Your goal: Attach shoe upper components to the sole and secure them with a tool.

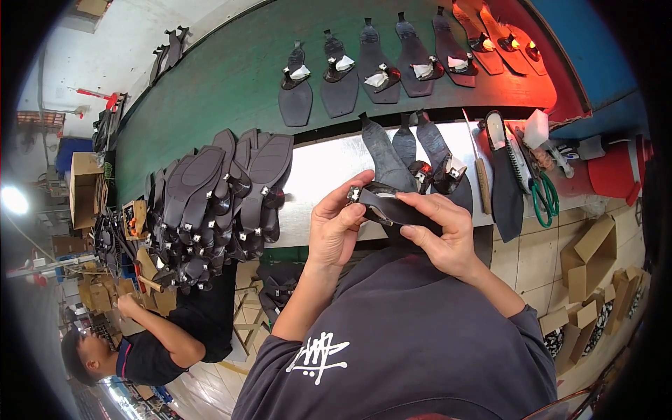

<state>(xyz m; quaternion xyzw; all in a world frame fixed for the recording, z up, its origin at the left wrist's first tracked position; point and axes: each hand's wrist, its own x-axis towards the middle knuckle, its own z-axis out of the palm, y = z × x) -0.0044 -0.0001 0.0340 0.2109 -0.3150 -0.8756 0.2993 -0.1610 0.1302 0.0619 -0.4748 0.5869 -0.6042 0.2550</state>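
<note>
A black sandal (402, 211) is held in front of my chest, gripped between both hands. My left hand (337, 227) pinches the strap end beside a shiny square ornament (355, 193), thumb and fingers closed on it. At the sandal's other side, my right hand (444, 234) has its fingers on top and its thumb below. Just beyond my hands, a flat black sole (387, 155) lies on the pale metal table (322, 168). Beside it rests another black sandal (448, 164) with a dark glossy strap and white paper tucked under it.
Several black sandals line the green belt (231, 98), the rightmost under red light. A large sandal pile (210, 203) stands at left. A wooden-handled pointed tool (484, 182) and green-handled scissors (544, 199) lie at right. A co-worker (150, 343) is at lower left; cardboard boxes (589, 255) stand at right.
</note>
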